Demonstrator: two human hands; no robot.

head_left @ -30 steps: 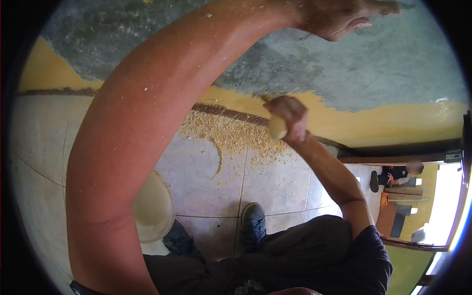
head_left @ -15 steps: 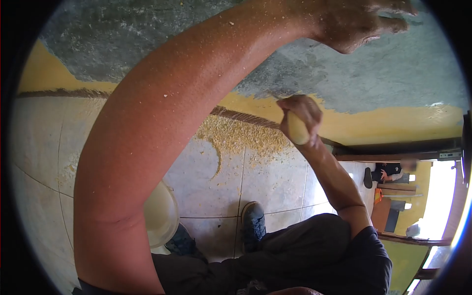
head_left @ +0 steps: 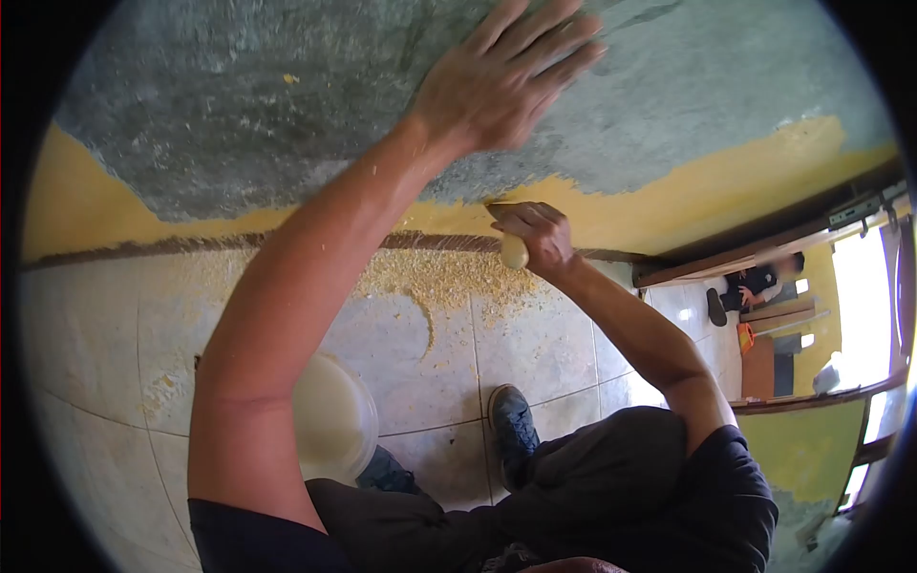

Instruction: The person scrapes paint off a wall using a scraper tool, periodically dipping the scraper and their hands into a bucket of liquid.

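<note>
My left hand (head_left: 497, 86) lies on the grey bare part of the wall (head_left: 258, 105), fingers spread. Lower on the wall, my right hand (head_left: 542, 236) is closed round a scraper (head_left: 514, 252). Its rounded, pale yellow handle end sticks out below the fist, and a small part of the dark blade shows at the edge of the yellow paint (head_left: 707, 181). The rest of the blade is too small to make out. Loose yellowish paint flakes (head_left: 444, 282) are heaped on the floor along the wall's foot.
A whitish bucket (head_left: 330, 415) stands on the tiled floor (head_left: 535, 334) by my left foot. My shoe (head_left: 512, 430) is beside the flakes. Over on the right, a doorway (head_left: 659, 272) opens to another space, where a person (head_left: 755, 286) sits.
My left hand has shifted left and now shows whole on the wall. My right hand has moved slightly left and down with the scraper. The head view has tilted a little.
</note>
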